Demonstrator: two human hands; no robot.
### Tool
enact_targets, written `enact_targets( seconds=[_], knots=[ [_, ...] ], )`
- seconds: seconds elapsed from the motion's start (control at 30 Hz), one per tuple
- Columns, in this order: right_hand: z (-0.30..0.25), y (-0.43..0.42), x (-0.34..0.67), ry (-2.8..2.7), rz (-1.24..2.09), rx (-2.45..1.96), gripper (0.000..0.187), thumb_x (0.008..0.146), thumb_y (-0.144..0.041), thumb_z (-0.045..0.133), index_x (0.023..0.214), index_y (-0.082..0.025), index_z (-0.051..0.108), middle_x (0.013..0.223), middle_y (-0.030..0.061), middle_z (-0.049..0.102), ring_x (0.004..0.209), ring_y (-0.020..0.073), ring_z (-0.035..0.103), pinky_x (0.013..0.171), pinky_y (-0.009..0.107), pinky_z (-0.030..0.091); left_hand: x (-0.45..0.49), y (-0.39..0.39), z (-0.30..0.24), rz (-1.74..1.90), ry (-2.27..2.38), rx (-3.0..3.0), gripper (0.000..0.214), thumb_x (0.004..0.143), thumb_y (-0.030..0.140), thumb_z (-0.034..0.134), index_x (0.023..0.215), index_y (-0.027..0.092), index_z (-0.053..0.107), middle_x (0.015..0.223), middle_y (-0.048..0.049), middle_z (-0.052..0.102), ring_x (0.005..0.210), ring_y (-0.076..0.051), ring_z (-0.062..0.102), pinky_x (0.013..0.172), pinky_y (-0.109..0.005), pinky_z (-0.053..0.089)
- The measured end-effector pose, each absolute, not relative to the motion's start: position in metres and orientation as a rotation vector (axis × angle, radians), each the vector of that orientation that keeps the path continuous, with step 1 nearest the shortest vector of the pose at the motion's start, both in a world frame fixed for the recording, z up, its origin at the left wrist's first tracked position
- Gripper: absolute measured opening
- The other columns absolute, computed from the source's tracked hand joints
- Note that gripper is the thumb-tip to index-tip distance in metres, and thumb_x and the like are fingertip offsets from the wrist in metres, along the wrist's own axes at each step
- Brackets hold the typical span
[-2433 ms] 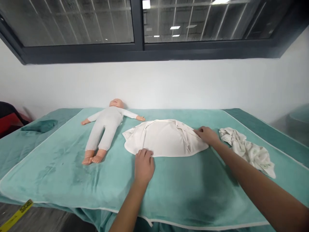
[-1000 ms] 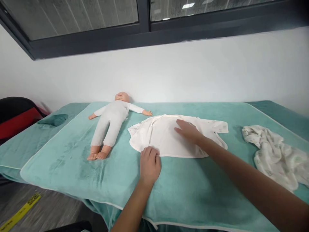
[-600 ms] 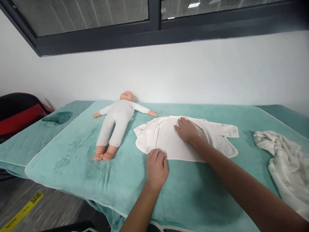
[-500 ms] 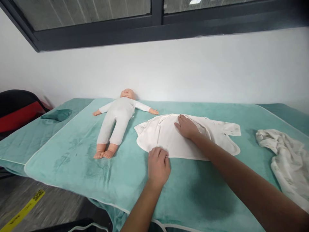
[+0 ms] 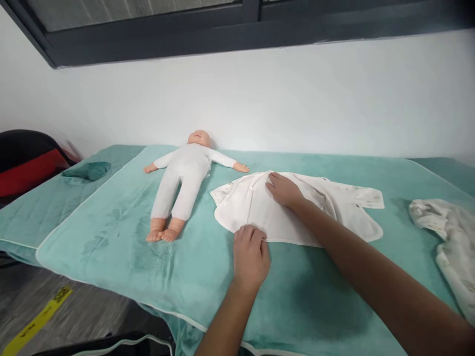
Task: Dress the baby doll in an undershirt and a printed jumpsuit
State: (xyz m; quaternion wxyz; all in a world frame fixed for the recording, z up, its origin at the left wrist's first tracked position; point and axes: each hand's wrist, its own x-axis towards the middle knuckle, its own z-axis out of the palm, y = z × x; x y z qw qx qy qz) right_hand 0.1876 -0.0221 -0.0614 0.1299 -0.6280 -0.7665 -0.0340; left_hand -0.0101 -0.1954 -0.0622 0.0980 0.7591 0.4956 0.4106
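Note:
A white baby shirt (image 5: 289,225) lies spread on the green bed cover, its sleeves out to both sides and a small print on the sleeve cloth. My left hand (image 5: 251,254) is closed at the shirt's lower edge, with the hem at its fingertips. Across the upper middle of the shirt rests my right hand (image 5: 285,190), its fingers stretched out over the cloth near the collar. To the left of the shirt a baby doll (image 5: 185,170) in a white body lies on its back, arms spread.
Crumpled white printed cloth (image 5: 454,237) lies at the right. The green cover (image 5: 111,237) drapes over the front edge. A small green pillow-like piece (image 5: 87,170) and a red and black seat (image 5: 33,165) are at the left. Behind stands a white wall (image 5: 315,99) below a window frame.
My right hand has shifted slightly toward the shirt's upper left. The left hand keeps its place at the hem. The whole view has shifted a little.

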Motion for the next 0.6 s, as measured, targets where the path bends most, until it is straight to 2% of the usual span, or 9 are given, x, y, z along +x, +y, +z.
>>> enact_targets(
  seconds=[0.13, 0.3, 0.47, 0.6],
  knots=[
    [-0.064, -0.022, 0.185, -2.271, -0.088, -1.805, 0.053, 0.100, -0.037, 0.027, 0.140, -0.008, 0.045, 0.152, 0.0169, 0.041, 0.141, 0.0266, 0.036, 0.114, 0.040, 0.031, -0.010, -0.196, -0.062, 1.262, 1.461, 2.238, 0.020, 0.080, 0.000, 0.048, 0.080, 0.019, 0.055, 0.082, -0.0036, 0.060, 0.082, -0.020, 0.051, 0.073, -0.035, 0.039],
    [-0.067, -0.043, 0.179, -2.289, -0.091, -1.877, 0.066, 0.099, -0.049, 0.023, 0.149, -0.006, 0.033, 0.157, 0.0179, 0.029, 0.146, 0.0299, 0.025, 0.116, 0.048, 0.026, -0.011, -0.197, -0.062, 1.344, 1.415, 2.241, 0.020, 0.083, 0.001, 0.046, 0.079, 0.018, 0.055, 0.082, -0.0040, 0.060, 0.081, -0.019, 0.051, 0.073, -0.034, 0.038],
    [-0.062, -0.078, 0.162, -2.360, -0.102, -1.762, 0.069, 0.100, -0.049, 0.021, 0.149, -0.003, 0.032, 0.156, 0.0195, 0.030, 0.147, 0.0285, 0.023, 0.117, 0.047, 0.024, -0.014, -0.199, -0.058, 1.488, 1.308, 2.253, 0.024, 0.085, 0.001, 0.043, 0.071, 0.018, 0.053, 0.072, -0.0024, 0.057, 0.074, -0.017, 0.049, 0.070, -0.033, 0.036],
    [-0.056, -0.114, 0.140, -2.417, -0.084, -1.559, 0.066, 0.099, -0.047, 0.027, 0.147, -0.003, 0.037, 0.155, 0.0201, 0.032, 0.146, 0.0287, 0.026, 0.117, 0.046, 0.025, -0.015, -0.200, -0.056, 1.575, 1.193, 2.287, 0.028, 0.085, 0.000, 0.041, 0.069, 0.019, 0.052, 0.068, -0.0022, 0.056, 0.071, -0.016, 0.048, 0.067, -0.032, 0.035]
  ],
)
